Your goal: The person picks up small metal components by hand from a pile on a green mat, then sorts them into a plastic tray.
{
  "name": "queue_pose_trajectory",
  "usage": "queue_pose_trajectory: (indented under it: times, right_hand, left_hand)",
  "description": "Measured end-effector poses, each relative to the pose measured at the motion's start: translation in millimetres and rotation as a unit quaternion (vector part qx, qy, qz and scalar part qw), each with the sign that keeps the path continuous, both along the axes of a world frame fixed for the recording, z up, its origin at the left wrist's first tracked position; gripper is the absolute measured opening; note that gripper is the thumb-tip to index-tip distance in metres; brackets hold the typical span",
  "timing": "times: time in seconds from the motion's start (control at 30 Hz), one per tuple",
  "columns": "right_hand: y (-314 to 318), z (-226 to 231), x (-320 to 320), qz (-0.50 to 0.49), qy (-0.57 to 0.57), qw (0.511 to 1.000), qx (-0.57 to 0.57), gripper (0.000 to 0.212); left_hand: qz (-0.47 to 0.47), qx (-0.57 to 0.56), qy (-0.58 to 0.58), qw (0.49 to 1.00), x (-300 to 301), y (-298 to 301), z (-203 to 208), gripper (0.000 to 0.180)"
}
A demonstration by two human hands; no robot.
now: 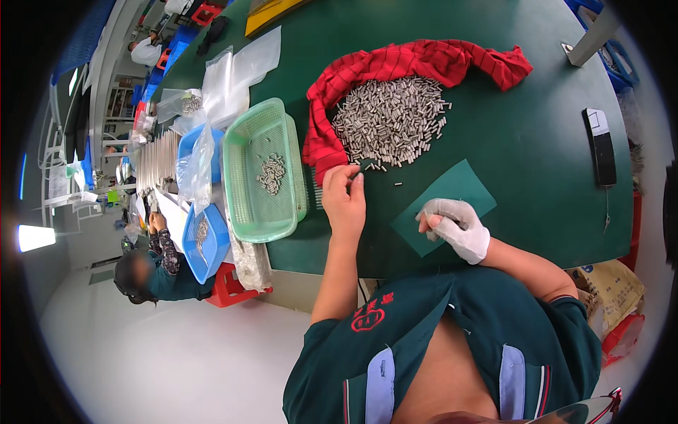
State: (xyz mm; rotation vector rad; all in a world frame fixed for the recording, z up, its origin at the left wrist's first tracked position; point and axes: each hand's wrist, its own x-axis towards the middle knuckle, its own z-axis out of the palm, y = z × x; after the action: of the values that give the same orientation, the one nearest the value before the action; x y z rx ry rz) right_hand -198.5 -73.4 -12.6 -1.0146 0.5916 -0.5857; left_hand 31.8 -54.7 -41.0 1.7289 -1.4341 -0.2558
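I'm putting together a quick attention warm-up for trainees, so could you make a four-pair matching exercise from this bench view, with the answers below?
Things
1. Red cloth
2. Large pile of short metal pieces
3. Light-green basket
4. Right hand

Places and states
A. Wearing a white glove
B. Left of the left hand, with a small heap of metal pieces inside
C. Bent around the pile's far and left sides
D. Loose on the dark green table

Pairs: 1-C, 2-D, 3-B, 4-A

The pins (pixel 392 120) lie on the surface (pixel 537 205), a cloth (pixel 424 53) along their left and far sides. Left stands a basket (pixel 265 214); nearer lies a sheet (pixel 466 187).
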Motion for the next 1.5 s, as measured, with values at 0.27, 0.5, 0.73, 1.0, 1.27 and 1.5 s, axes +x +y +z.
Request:
queue_pose_trajectory:
  times: [0.27,0.5,0.73,1.0,1.27,1.5]
  right_hand:
    - [-1,-3,1,0.009,0.011,0.999,-0.034,0.023]
    - [-1,-3,1,0.000,-0.003,0.999,-0.043,0.021]
    - [2,-4,0,-0.016,0.000,0.999,-0.028,0.026]
    - [-14,2,11,-0.152,-0.065,0.985,0.041,0.055]
    - [-29,0,24,-0.152,-0.149,0.970,0.119,0.066]
    - [-32,-9,25,-0.159,-0.233,0.938,0.202,0.046]
  left_hand:
    - [-0.129,0.027,-0.091,0.987,-25,-1,-1,0.015]
    - [-0.143,0.038,-0.120,0.982,-26,-5,-9,0.011]
    - [-0.151,0.055,0.300,0.940,-27,17,5,0.004]
    - [-0.088,0.131,0.168,0.973,-57,36,12,0.005]
    - [-0.080,0.076,-0.082,0.990,-70,41,-2,0.009]
    - [-0.087,0.093,-0.091,0.988,-67,44,-4,0.010]
